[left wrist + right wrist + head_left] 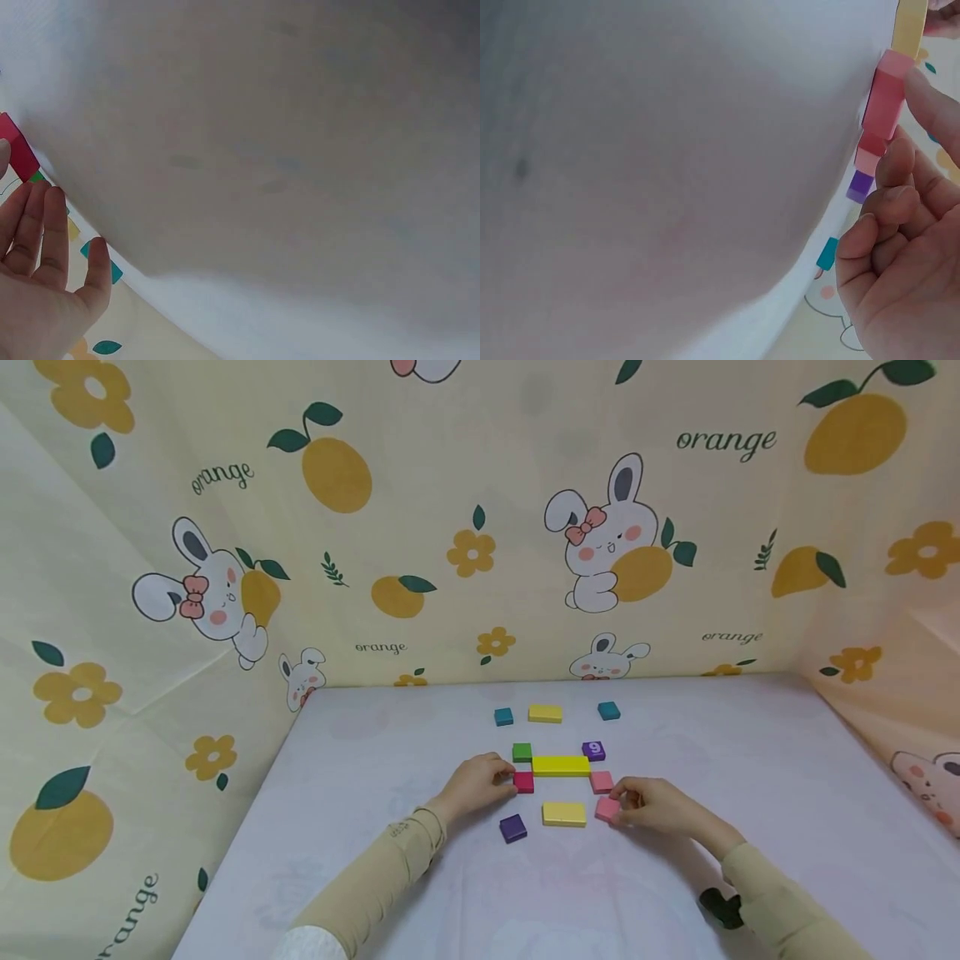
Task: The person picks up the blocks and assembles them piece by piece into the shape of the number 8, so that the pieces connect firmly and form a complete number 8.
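The right hand (656, 806) pinches the near pink block (606, 811), right of the front yellow block (564, 814) — spare fingers curled in. The left hand (480, 781) touches the red block (524, 783) with its thumb; I can't tell if it pinches. Its wrist view shows loose fingers — only the head view shows the bright purple block (593, 751)'s 9.

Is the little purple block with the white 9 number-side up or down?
Number-side up: the white 9 shows on top of the purple square block.
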A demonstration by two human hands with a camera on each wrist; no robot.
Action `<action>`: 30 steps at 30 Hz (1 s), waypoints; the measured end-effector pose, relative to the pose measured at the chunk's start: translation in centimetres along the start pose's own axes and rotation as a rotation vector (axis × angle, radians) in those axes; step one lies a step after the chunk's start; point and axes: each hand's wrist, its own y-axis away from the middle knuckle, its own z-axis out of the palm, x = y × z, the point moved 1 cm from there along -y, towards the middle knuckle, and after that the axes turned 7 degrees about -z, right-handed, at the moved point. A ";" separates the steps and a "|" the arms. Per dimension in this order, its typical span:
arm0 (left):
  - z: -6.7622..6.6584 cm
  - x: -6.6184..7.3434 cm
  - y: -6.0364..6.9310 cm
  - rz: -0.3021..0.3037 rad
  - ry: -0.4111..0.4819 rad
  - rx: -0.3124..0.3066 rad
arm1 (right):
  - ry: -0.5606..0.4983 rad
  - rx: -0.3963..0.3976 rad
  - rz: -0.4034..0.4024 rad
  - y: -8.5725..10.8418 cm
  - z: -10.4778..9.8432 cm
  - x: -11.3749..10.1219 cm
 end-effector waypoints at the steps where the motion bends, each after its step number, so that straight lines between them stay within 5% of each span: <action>1: 0.0 0.0 0.0 -0.004 0.000 -0.001 | -0.002 0.001 0.002 0.0 0.1 -0.1; 30: 0.2 0.0 0.2 -0.014 -0.007 0.008 | 0.047 0.045 0.019 -0.6 0.4 -1.1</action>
